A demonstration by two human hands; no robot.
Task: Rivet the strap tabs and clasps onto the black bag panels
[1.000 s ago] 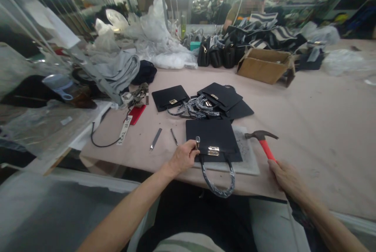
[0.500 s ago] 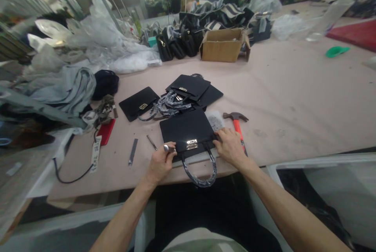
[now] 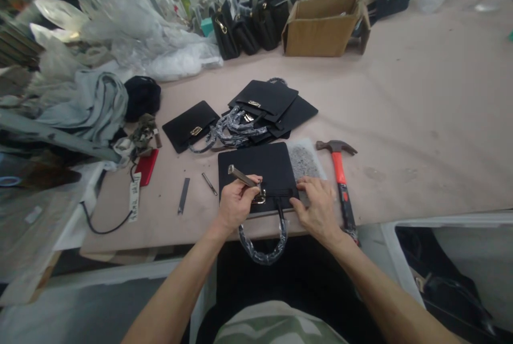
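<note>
A black bag panel (image 3: 256,159) lies near the table's front edge, its plastic-wrapped handle (image 3: 264,259) hanging over that edge. My left hand (image 3: 236,202) is closed around a metal punch (image 3: 239,174), which leans up and to the left. The lower end of the punch is at the gold clasp (image 3: 259,197), partly hidden by my fingers. My right hand (image 3: 318,205) rests at the panel's right edge, with thumb and fingers apart. Under the panel, a speckled grey-white slab (image 3: 304,159) sticks out on the right.
A claw hammer (image 3: 340,170) lies to the right. Left of the panel are a thin metal rod (image 3: 209,184) and a flat metal strip (image 3: 183,196). More black bag panels (image 3: 264,101) are piled behind. Farther back stand a cardboard box (image 3: 316,29) and black bags (image 3: 244,31).
My left hand has moved right from the panel's left edge to the clasp, tilting the punch there. The fingers of my right hand have spread. The view has tipped down.
</note>
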